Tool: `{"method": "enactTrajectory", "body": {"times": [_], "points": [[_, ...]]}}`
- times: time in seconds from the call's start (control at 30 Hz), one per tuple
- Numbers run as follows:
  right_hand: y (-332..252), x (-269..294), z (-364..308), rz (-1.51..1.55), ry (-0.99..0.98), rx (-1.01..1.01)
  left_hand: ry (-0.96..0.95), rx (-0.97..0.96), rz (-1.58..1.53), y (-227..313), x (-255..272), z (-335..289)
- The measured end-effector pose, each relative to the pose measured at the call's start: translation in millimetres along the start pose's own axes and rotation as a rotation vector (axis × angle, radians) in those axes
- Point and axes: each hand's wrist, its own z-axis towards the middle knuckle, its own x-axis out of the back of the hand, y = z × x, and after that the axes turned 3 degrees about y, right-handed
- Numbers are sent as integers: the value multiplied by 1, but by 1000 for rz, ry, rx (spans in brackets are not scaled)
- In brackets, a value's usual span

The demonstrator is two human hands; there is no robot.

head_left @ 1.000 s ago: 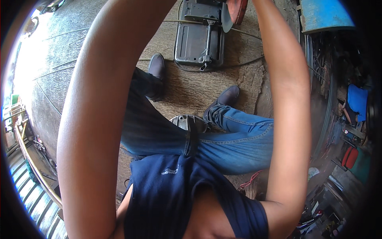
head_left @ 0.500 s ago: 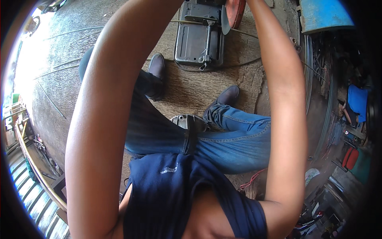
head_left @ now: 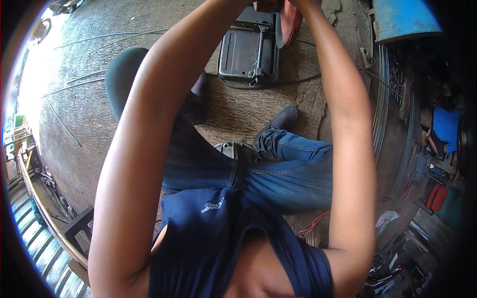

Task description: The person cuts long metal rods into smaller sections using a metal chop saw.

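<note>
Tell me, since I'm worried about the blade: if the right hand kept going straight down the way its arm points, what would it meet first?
Probably the chop saw on the ground. The right hand is mostly cut off at the top edge by the saw's reddish blade guard, apparently gripping it; the grey base lies just beyond, though depth is unclear.

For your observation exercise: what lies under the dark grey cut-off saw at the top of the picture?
The cut-off saw stands on the bare concrete floor, with a thin cable curving around its base. The patch directly beneath it is covered, and both hands run out of the frame above it.

Dark grey machine base (head_left: 248, 52), seemingly red-orange guard (head_left: 290, 22), blue jeans (head_left: 293, 174), navy shirt (head_left: 223, 238), blue drum (head_left: 402, 20).
</note>
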Motion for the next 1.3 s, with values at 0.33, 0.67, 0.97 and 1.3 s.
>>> {"method": "enactTrajectory", "body": {"times": [0.33, 0.67, 0.97, 1.3], "points": [[5, 9, -23, 21, -20, 95, -5, -249, 158, -18, 2, -26], [3, 11, -49, 57, 153, 191, -62, 43, -107, -33, 5, -60], [-1, 17, -59, 78, 82, 101, 52, -75, -38, -54, -7, -51], [0, 23, -71, 199, 84, 158, 165, -87, 160, -66, -10, -55]]}}
